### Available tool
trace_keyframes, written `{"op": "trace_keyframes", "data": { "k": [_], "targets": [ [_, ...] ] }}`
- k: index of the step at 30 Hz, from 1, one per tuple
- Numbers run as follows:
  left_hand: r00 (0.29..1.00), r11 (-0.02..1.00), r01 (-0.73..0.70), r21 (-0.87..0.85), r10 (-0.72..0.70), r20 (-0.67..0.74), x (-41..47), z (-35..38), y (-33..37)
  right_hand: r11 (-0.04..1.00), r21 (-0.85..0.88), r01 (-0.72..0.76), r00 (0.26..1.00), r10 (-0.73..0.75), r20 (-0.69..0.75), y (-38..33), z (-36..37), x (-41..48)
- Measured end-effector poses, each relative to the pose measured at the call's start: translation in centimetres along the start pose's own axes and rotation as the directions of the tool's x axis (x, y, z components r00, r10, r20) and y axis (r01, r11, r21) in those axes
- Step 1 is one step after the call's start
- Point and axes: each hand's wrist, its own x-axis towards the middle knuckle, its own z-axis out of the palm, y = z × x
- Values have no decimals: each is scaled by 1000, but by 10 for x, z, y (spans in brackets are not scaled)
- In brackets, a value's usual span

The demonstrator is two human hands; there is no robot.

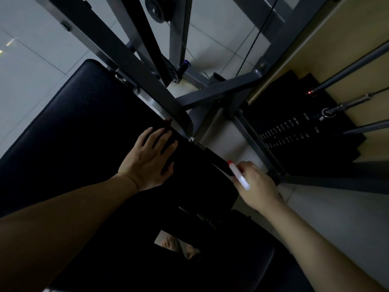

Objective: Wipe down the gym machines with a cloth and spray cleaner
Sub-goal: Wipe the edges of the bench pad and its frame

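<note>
Dimly, from the head camera: two bare hands worked at a black padded bench (69, 131).

The left hand (147, 159) lay flat with fingers spread on the bench's far corner, pressing a dark cloth (166, 124) barely distinguishable beneath its fingertips. Just right of the bench edge, the right hand (259, 186) was clamped around a white spray bottle (239, 175), its red nozzle pointing toward the bench. Beyond stood the grey machine frame (221, 91) and the weight stack (294, 131).
</note>
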Motion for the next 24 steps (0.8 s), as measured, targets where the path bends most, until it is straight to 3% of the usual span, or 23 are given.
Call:
{"op": "trace_keyframes", "data": {
  "k": [3, 6, 9, 13, 17, 20, 24],
  "targets": [
    [1000, 1000, 4, -12, -4, 5, -1, -1, 0, 998, 58, -39, 964, 52, -262, -21, -16, -5],
    [1000, 1000, 5, 17, -5, 17, -3, -4, 1, 940, 331, -81, 879, 224, -421, -49, -35, -13],
    [1000, 999, 13, 42, -14, 28, -7, -7, 4, 790, 592, -161, 835, 428, -345, -69, -34, -31],
    [997, 998, 60, -24, -59, 42, -13, -12, 11, 699, 675, -237, 749, 574, -332, -89, -11, -60],
    [981, 992, 100, -72, -86, 173, -31, -20, 17, 570, 770, -287, 831, 548, -96, -88, 23, -92],
    [964, 997, 67, 41, -75, 257, -45, -31, 25, 587, 738, -334, 861, 509, -16, -83, 29, -104],
    [977, 996, 70, 54, -80, 199, -45, -45, 33, 658, 690, -303, 931, 358, 67, -86, 3, -108]
  ]
}}
